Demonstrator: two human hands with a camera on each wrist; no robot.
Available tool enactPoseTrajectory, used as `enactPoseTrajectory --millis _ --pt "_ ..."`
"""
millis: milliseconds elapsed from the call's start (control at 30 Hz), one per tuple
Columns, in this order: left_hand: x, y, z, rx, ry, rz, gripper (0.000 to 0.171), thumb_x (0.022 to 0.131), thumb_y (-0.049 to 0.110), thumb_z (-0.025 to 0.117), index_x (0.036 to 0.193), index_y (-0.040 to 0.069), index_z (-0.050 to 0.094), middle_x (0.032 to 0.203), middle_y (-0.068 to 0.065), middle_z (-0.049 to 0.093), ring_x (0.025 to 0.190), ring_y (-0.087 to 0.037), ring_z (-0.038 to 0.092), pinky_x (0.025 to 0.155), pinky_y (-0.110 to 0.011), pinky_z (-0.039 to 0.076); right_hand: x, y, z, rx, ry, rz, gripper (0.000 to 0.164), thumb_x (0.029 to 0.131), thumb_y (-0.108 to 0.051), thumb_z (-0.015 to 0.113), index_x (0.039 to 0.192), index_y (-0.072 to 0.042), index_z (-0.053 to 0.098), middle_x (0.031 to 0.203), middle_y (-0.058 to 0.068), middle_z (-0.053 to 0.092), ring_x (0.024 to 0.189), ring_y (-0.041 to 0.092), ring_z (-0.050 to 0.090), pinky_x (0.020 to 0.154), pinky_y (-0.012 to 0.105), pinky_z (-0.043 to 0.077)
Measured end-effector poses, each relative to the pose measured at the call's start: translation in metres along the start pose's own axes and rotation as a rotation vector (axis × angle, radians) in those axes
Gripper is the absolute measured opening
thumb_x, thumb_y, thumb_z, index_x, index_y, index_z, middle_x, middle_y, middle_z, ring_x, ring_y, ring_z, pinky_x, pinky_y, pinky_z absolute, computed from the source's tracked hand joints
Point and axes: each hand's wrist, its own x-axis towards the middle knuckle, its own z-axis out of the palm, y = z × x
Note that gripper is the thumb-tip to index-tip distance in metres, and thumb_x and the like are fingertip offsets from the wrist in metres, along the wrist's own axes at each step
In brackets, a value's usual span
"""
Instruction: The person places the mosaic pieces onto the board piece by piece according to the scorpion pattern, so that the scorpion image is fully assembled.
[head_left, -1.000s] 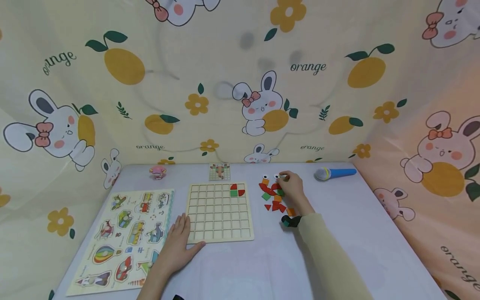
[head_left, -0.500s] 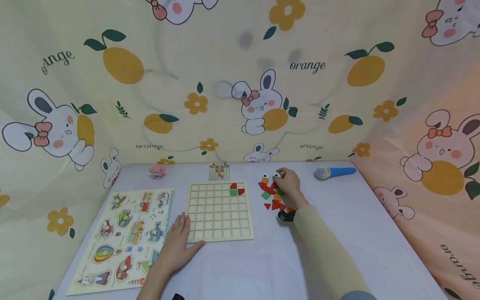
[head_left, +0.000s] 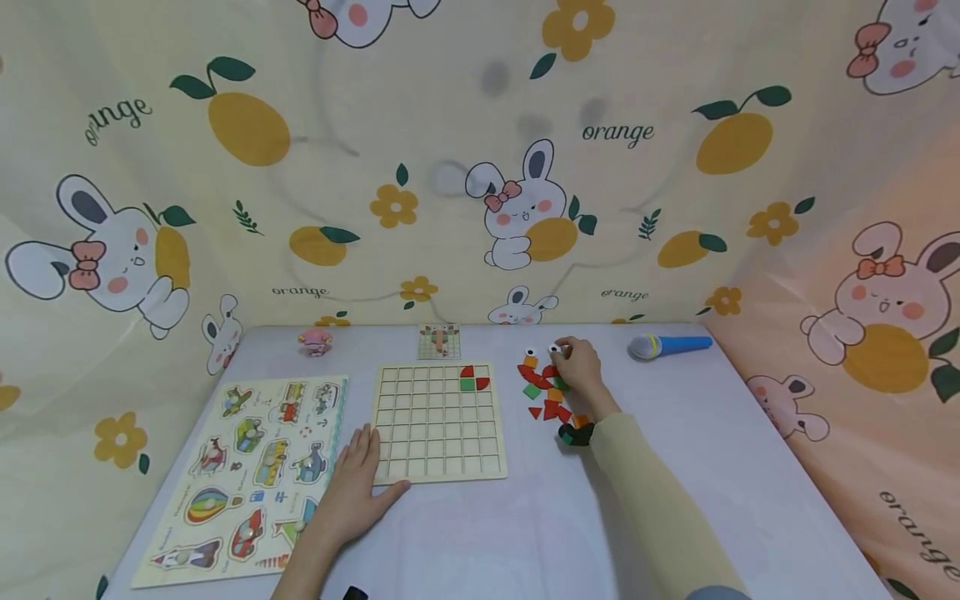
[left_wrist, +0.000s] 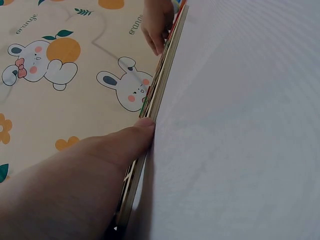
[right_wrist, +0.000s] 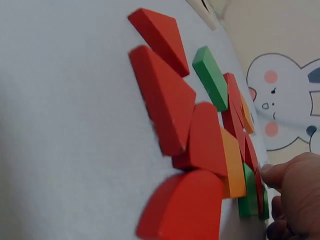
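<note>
My left hand (head_left: 354, 496) lies with extended fingers along the left edge of a wooden grid board (head_left: 438, 429); its thumb (left_wrist: 135, 137) touches the board's near edge. Two red quarter-round pieces and a green square (head_left: 468, 384) sit in the board's upper right cells. To the right, my right hand (head_left: 581, 368) reaches into a loose pile of coloured blocks, fingers bent beside a white eye piece (head_left: 555, 348). Red blocks (right_wrist: 167, 100) and an orange block (right_wrist: 232, 162) show in the right wrist view. Whether the fingertips grip a block is hidden.
A picture puzzle board (head_left: 247, 475) lies at the left. Behind the grid stands a pattern card (head_left: 439, 342), with a pink toy (head_left: 316, 342) further left. A blue toy microphone (head_left: 671, 347) lies at the back right, before a printed cloth wall.
My right hand has shifted slightly left and back over the pile, its fingers closer to the eye piece. My left hand stays put on the board's edge.
</note>
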Motion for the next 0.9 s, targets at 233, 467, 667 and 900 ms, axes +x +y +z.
enactPoseTrajectory --millis 233,467,667,900 --pt "-0.001 -0.001 0.0 0.002 -0.012 -0.004 0.106 0.097 0.057 0.069 0.162 -0.012 0.021 0.173 -0.03 0.013 0.162 -0.046 0.007 0.131 -0.06 0.011 -0.017 -0.02 0.013 0.023 0.045 -0.112 0.039 0.105 -0.025 0.066 0.137 -0.003 0.066 0.122 0.02 0.057 0.109 0.035 0.051 0.096 0.051 0.047" --pt "0.001 -0.002 0.0 0.006 -0.005 -0.005 0.107 0.097 0.057 0.069 0.163 -0.011 0.02 0.173 -0.029 0.013 0.162 -0.046 0.007 0.131 -0.06 0.011 -0.04 -0.061 0.043 -0.001 0.075 -0.345 0.031 0.102 -0.019 0.073 0.126 0.0 0.072 0.107 0.019 0.063 0.094 0.031 0.056 0.079 0.041 0.046" --pt "0.001 -0.001 -0.001 0.003 -0.014 -0.008 0.106 0.098 0.055 0.07 0.163 -0.01 0.019 0.174 -0.029 0.011 0.163 -0.045 0.006 0.132 -0.059 0.01 -0.057 -0.09 0.075 0.035 -0.027 -0.407 0.029 0.102 -0.021 0.074 0.124 -0.003 0.073 0.106 0.013 0.061 0.09 0.024 0.053 0.074 0.034 0.045" --pt "0.0 -0.002 0.002 0.003 0.007 0.01 0.105 0.098 0.055 0.07 0.162 -0.012 0.022 0.173 -0.029 0.014 0.162 -0.046 0.008 0.131 -0.061 0.011 -0.059 -0.102 0.101 0.003 -0.028 -0.453 0.029 0.101 -0.026 0.075 0.121 -0.005 0.075 0.105 0.013 0.063 0.1 0.03 0.057 0.088 0.05 0.046"
